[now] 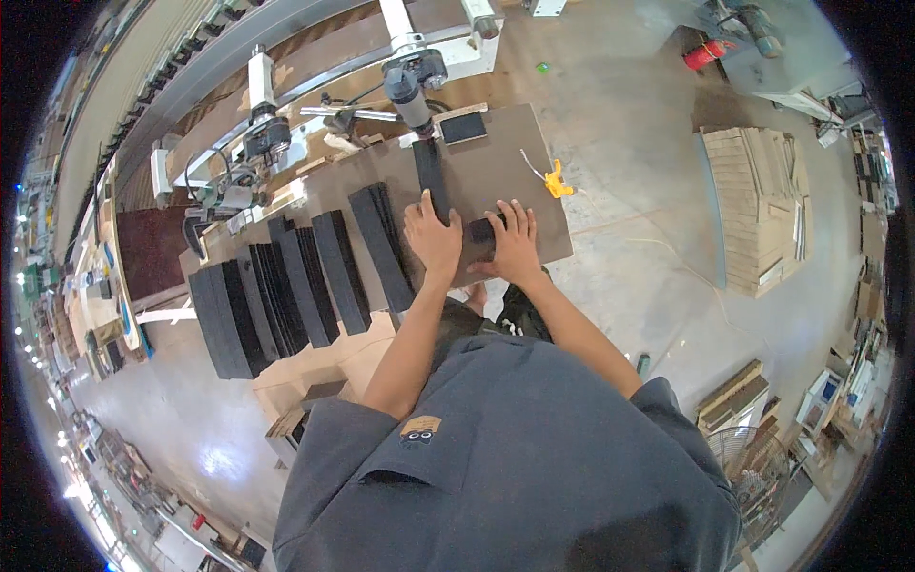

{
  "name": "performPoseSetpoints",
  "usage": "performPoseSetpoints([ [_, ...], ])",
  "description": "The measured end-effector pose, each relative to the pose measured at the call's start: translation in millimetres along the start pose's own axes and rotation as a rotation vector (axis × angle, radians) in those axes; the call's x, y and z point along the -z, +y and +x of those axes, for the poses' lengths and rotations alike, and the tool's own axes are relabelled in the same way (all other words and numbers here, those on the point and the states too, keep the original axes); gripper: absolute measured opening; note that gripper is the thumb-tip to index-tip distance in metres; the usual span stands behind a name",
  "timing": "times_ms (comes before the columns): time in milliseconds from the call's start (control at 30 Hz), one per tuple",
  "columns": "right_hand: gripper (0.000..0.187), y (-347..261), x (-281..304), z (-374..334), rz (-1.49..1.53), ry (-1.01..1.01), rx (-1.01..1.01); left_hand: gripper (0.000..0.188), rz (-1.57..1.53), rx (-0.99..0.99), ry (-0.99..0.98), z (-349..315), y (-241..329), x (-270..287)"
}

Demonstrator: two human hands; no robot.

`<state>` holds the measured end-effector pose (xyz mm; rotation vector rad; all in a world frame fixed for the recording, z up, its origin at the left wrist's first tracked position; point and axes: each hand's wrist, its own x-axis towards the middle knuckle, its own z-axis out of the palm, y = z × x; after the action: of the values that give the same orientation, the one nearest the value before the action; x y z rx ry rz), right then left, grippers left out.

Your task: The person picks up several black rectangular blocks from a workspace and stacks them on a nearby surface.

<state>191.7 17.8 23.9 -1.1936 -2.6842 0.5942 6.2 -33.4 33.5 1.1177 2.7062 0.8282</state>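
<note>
A long black strip (432, 176) lies on the brown tabletop (515, 153), its far end under the grey cylindrical machine head (410, 100). My left hand (436, 240) is closed round the strip's near end. Just to the right, my right hand (516, 240) has its thumb and fingers about a short black block (483, 230); part of the block is hidden by the hand. Left of my hands, several stacks of black strips stand in a row, the nearest stack (381, 243) beside my left forearm.
A black rectangular panel (463, 128) sits by the machine head. A yellow air gun (557, 179) rests at the table's right edge. Another machine head (267, 133) hangs over the far left side. On the floor at right stands a pile of brown boards (758, 205); a fan (753, 472) is nearer.
</note>
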Motion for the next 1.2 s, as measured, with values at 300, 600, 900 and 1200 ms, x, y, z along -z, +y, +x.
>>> performPoseSetpoints([
  [300, 0.097, -6.7, -25.7, 4.1, 0.01, 0.219, -0.081, 0.064, -0.047, -0.199, 0.074, 14.6, 1.2, -62.0],
  [600, 0.091, -9.1, -22.5, 5.1, -0.108, 0.074, -0.04, 0.063, 0.022, -0.216, 0.06, 14.6, -1.0, -62.7],
  [900, 0.092, -2.3, -31.0, 3.1, -0.103, 0.105, -0.031, 0.06, 0.029, -0.196, 0.026, 13.7, 4.7, -60.7],
  [1200, 0.087, -1.5, -28.4, 4.5, -0.085, 0.061, -0.024, 0.059, 0.044, -0.216, 0.056, 15.4, 3.4, -63.5],
])
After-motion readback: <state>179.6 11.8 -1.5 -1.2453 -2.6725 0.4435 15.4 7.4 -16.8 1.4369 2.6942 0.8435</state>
